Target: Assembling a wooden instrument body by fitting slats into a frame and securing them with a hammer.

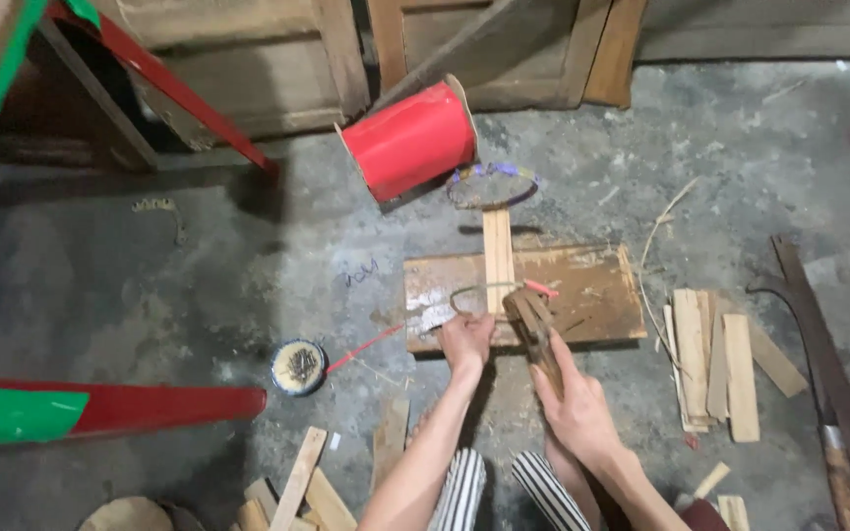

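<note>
Head view: left hand [465, 341] pinches a hoop [476, 292] steady against the board [582, 285]; right hand [575, 405] wraps shut around, apparently, a hammer [533, 324].

A worn brown wooden mallet [535, 329] lies tilted over a flat wooden board [582, 285].

A rough grey concrete floor [199, 285] fills the frame, dusty and stained. Along the top edge stand worn wooden panels [248, 59], with red and green painted boards [71, 408] at the left.
</note>
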